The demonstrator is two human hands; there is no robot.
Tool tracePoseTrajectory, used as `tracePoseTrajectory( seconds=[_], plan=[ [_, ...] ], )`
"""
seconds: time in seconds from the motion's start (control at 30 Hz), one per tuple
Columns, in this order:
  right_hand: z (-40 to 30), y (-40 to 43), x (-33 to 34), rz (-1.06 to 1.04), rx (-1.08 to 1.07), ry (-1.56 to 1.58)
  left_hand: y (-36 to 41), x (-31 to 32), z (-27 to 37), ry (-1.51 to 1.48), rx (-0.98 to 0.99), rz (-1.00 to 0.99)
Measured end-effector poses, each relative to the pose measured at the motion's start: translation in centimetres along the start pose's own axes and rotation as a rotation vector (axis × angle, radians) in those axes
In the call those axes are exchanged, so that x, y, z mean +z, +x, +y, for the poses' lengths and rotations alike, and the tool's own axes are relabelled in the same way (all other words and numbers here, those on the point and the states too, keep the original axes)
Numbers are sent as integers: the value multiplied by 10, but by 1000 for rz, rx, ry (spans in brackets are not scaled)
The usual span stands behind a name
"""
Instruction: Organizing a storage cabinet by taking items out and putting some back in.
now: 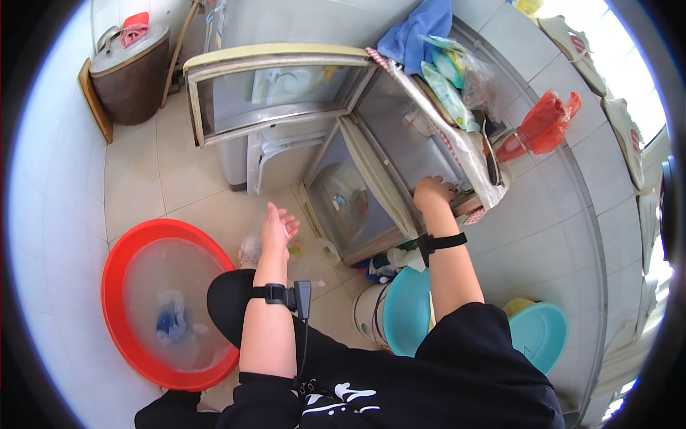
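A two-door cabinet (pixel 399 126) stands before me, its framed upper door (pixel 284 51) swung out to the left. My right hand (pixel 434 194) reaches into the upper compartment near its right-hand edge. Its fingers are bent and partly hidden, so I cannot tell if they hold anything. My left hand (pixel 278 230) hovers over the tiled floor with the palm turned inward and the fingers apart. Below and left of it stands a red basin (pixel 115 300) of cloudy water with a blue and white cloth (pixel 170 319) in it.
Packets (pixel 447 96), a blue towel (pixel 418 35) and dark-framed glasses (pixel 490 155) lie on the cabinet top. A red plastic bag (pixel 546 126) is beside it. Turquoise basins (pixel 404 316) stand at my right. A lidded brown bin (pixel 128 80) is at the back left. Shoes (pixel 573 51) line the ledge.
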State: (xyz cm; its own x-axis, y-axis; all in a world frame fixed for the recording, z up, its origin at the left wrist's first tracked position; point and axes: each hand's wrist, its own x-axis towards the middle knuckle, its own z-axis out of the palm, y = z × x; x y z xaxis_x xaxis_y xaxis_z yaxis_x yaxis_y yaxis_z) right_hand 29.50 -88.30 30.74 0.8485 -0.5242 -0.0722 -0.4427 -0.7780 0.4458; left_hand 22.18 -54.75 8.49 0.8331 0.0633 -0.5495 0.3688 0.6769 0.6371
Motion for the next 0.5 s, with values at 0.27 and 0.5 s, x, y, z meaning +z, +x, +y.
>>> tracePoseTrajectory(
  seconds=[0.27,0.5],
  plan=[
    [34,-57,-27,312,-346,31,-10,1,-4,12,-4,6],
    [102,-111,-163,1088,-750,676,-23,-15,-6,26,-5,25]
  ],
)
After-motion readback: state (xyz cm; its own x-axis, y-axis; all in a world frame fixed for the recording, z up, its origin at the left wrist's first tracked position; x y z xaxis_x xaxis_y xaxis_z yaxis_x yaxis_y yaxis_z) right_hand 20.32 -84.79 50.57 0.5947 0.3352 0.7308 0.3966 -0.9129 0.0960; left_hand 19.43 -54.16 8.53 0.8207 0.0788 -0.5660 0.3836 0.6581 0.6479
